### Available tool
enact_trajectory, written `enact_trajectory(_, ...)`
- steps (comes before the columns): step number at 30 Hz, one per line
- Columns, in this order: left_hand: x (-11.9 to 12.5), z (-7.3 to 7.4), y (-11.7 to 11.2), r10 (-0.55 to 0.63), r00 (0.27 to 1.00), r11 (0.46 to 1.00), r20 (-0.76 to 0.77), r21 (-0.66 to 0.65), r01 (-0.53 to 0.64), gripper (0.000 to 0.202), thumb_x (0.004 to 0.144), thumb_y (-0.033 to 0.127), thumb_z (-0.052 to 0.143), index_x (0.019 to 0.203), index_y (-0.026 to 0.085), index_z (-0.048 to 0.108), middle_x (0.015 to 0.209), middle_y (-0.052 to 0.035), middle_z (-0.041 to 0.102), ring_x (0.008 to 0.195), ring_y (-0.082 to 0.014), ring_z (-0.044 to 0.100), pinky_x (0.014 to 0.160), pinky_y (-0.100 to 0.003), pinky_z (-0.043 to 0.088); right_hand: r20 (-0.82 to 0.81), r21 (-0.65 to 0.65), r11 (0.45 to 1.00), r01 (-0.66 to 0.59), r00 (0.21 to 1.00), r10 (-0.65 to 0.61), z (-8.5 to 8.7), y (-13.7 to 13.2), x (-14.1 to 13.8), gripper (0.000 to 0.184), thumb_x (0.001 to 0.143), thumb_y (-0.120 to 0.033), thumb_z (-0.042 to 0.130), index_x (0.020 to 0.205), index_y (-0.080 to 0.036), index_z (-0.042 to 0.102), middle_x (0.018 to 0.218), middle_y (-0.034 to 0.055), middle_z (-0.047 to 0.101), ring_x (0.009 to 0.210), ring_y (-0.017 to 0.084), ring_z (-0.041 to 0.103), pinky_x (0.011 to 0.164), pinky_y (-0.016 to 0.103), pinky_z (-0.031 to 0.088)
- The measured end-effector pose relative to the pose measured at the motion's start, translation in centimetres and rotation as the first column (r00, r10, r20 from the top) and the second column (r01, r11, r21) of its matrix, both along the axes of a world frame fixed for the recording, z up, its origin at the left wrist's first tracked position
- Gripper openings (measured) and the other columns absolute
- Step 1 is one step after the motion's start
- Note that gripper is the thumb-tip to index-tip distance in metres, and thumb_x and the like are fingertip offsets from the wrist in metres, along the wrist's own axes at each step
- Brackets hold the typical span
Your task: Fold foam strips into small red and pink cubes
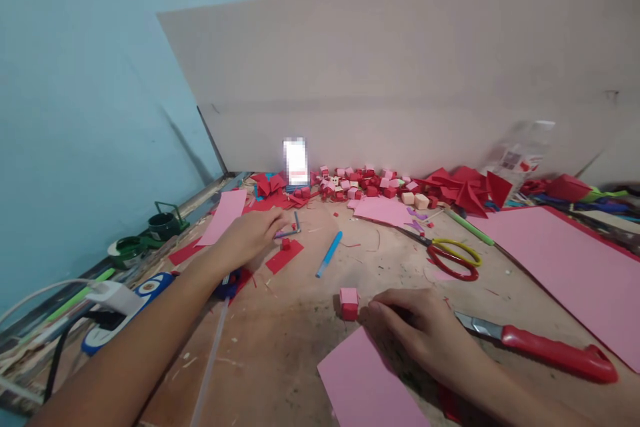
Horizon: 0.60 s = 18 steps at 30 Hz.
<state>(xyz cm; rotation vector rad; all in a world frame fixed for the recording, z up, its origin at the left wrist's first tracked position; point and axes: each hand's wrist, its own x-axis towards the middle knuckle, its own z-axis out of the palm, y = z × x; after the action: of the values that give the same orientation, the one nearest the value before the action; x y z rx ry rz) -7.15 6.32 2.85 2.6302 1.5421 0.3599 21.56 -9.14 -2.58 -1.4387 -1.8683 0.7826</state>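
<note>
My left hand (pixel 257 230) reaches over the table at centre left, its fingers curled down beside thin grey and purple strips (pixel 290 233). A tiny red paper cube (pixel 285 244) sits just in front of it on a red paper piece (pixel 285 257). Whatever its fingertips hold, if anything, is hidden. My right hand (pixel 417 323) rests on the table with thumb and fingers drawn together; their grip is too hidden to make out. Left of those fingertips stands a pink-and-red paper cube (pixel 349 304). A pink paper sheet (pixel 373 380) lies below that hand.
A red-handled knife (pixel 555 350) lies right of my right hand, with scissors (pixel 453 259) beyond. A blue pen (pixel 329 255) lies mid-table. Many small paper cubes (pixel 373 183) line the white board (pixel 390 73), near a lit phone (pixel 296 161). A power strip (pixel 127 313) is at left.
</note>
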Motion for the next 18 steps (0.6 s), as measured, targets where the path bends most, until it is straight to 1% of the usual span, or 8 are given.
enact_trajectory(2, -0.1, -0.2, 0.0, -0.013, 1.000, 1.000, -0.001, -0.006, 0.013, 0.035, 0.103, 0.045, 0.040, 0.092, 0.021, 0.064, 0.087, -0.0069, 0.073, 0.079, -0.0246, 0.067, 0.065, -0.031, 0.041, -0.005, -0.002, 1.000, 0.001, 1.000, -0.001, 0.0, 0.0, -0.1, 0.039, 0.099, -0.037, 0.052, 0.078, -0.017, 0.078, 0.066, 0.0034, 0.072, 0.059, 0.018, 0.061, 0.054, 0.026, 0.041)
enact_trajectory(3, 0.0, -0.4, -0.1, -0.039, 0.999, 0.999, -0.005, -0.017, 0.039, 0.032, 0.101, 0.045, 0.046, 0.096, 0.021, 0.065, 0.092, -0.0069, 0.074, 0.081, -0.0244, 0.067, 0.068, -0.031, 0.044, -0.003, -0.005, 1.000, 0.000, 1.000, 0.000, 0.0, 0.0, -0.1, 0.039, 0.099, -0.037, 0.052, 0.078, -0.017, 0.079, 0.066, 0.0035, 0.072, 0.059, 0.018, 0.061, 0.054, 0.026, 0.041)
enact_trajectory(6, 0.1, -0.8, -0.2, -0.170, 0.985, 0.984, -0.037, -0.061, 0.167, 0.019, 0.093, 0.035, 0.061, 0.106, 0.024, 0.070, 0.114, -0.0057, 0.075, 0.102, -0.0242, 0.069, 0.082, -0.029, 0.049, 0.010, -0.012, 1.000, 0.001, 1.000, -0.001, 0.0, -0.1, -0.1, 0.040, 0.099, -0.038, 0.052, 0.078, -0.018, 0.079, 0.066, 0.0036, 0.072, 0.060, 0.019, 0.062, 0.054, 0.026, 0.042)
enact_trajectory(7, 0.1, -1.0, -0.1, -0.207, 0.977, 0.977, -0.053, -0.073, 0.203, 0.016, 0.092, 0.030, 0.062, 0.103, 0.025, 0.072, 0.117, -0.0046, 0.075, 0.107, -0.0239, 0.068, 0.086, -0.029, 0.048, 0.009, -0.006, 1.000, 0.005, 1.000, -0.005, -0.1, -0.1, -0.1, 0.039, 0.098, -0.038, 0.052, 0.078, -0.018, 0.079, 0.066, 0.0036, 0.072, 0.060, 0.019, 0.062, 0.054, 0.026, 0.042)
enact_trajectory(9, -0.1, -1.0, 0.0, -0.231, 0.969, 0.971, -0.082, -0.076, 0.225, 0.015, 0.092, 0.024, 0.060, 0.095, 0.025, 0.075, 0.111, -0.0039, 0.076, 0.107, -0.0237, 0.068, 0.087, -0.029, 0.048, 0.002, 0.008, 1.000, 0.013, 1.000, -0.013, -0.2, -0.1, -0.1, 0.039, 0.098, -0.039, 0.053, 0.078, -0.018, 0.079, 0.065, 0.0036, 0.072, 0.060, 0.019, 0.063, 0.054, 0.026, 0.042)
enact_trajectory(11, -0.6, -0.9, 0.2, -0.185, 0.978, 0.983, -0.094, -0.038, 0.182, 0.019, 0.094, 0.024, 0.056, 0.095, 0.024, 0.075, 0.107, -0.0057, 0.076, 0.104, -0.0251, 0.068, 0.087, -0.031, 0.049, -0.001, 0.018, 1.000, 0.019, 1.000, -0.019, -0.2, -0.1, -0.2, 0.039, 0.097, -0.040, 0.054, 0.076, -0.018, 0.079, 0.063, 0.0031, 0.071, 0.059, 0.019, 0.062, 0.053, 0.026, 0.043)
enact_trajectory(15, -1.3, -0.3, 0.5, -0.045, 0.995, 0.997, -0.089, 0.058, 0.050, 0.029, 0.093, 0.021, 0.050, 0.109, 0.019, 0.075, 0.122, -0.0131, 0.071, 0.115, -0.0332, 0.063, 0.093, -0.040, 0.047, 0.009, 0.018, 1.000, 0.021, 1.000, -0.021, -0.2, -0.1, -0.2, 0.038, 0.097, -0.038, 0.055, 0.075, -0.018, 0.078, 0.063, 0.0027, 0.071, 0.058, 0.019, 0.061, 0.053, 0.026, 0.042)
enact_trajectory(18, -1.1, -0.2, 0.2, -0.043, 0.995, 0.998, -0.088, 0.032, 0.046, 0.028, 0.094, 0.029, 0.054, 0.107, 0.019, 0.076, 0.119, -0.0131, 0.072, 0.110, -0.0333, 0.065, 0.088, -0.039, 0.049, 0.025, 0.010, 1.000, 0.009, 1.000, -0.009, -0.1, -0.1, -0.2, 0.038, 0.098, -0.037, 0.054, 0.079, -0.018, 0.079, 0.065, 0.0030, 0.072, 0.059, 0.018, 0.061, 0.054, 0.026, 0.042)
